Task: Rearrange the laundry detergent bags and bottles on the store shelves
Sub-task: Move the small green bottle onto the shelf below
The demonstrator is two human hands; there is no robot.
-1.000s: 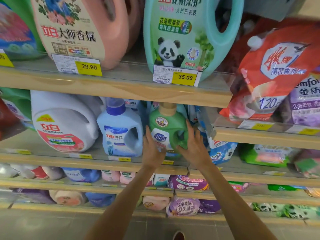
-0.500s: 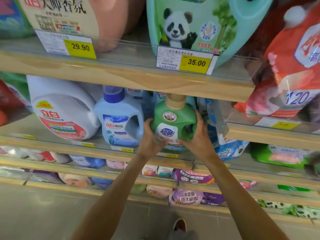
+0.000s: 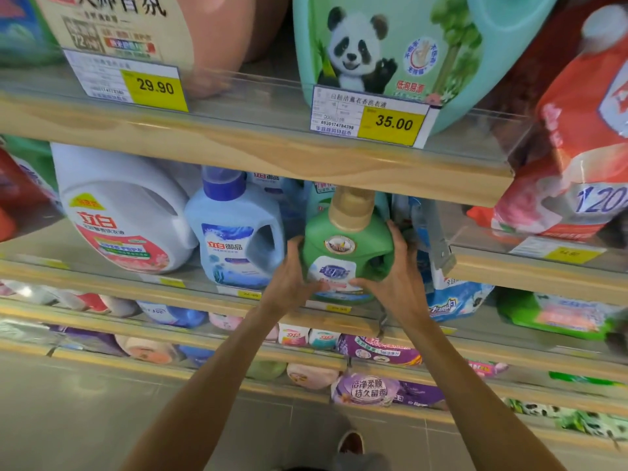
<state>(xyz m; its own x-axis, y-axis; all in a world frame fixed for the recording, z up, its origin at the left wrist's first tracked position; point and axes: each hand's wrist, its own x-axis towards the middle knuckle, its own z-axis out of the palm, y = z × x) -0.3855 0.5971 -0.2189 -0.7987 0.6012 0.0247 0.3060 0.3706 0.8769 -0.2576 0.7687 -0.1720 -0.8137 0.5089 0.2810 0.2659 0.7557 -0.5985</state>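
A green detergent bottle [image 3: 346, 248] with a tan cap stands on the middle wooden shelf [image 3: 190, 294]. My left hand [image 3: 290, 282] grips its lower left side and my right hand [image 3: 396, 283] wraps its right side by the handle. To its left stand a light blue bottle [image 3: 234, 236] with a dark blue cap and a big white jug [image 3: 125, 212]. Blue bags [image 3: 455, 300] lean just right of the green bottle, partly hidden by my right hand.
The upper shelf [image 3: 258, 147] carries a pink jug [image 3: 204, 39] and a teal panda jug [image 3: 390, 45], with price tags 29.90 and 35.00. A red bag [image 3: 574, 147] leans at the right. Lower shelves hold purple, pink and green bags. Grey floor lies below.
Both hands have stayed on the green bottle. My view has moved closer and tilted down a little, so the shelves look larger; the bottle's place on the shelf is nearly the same.
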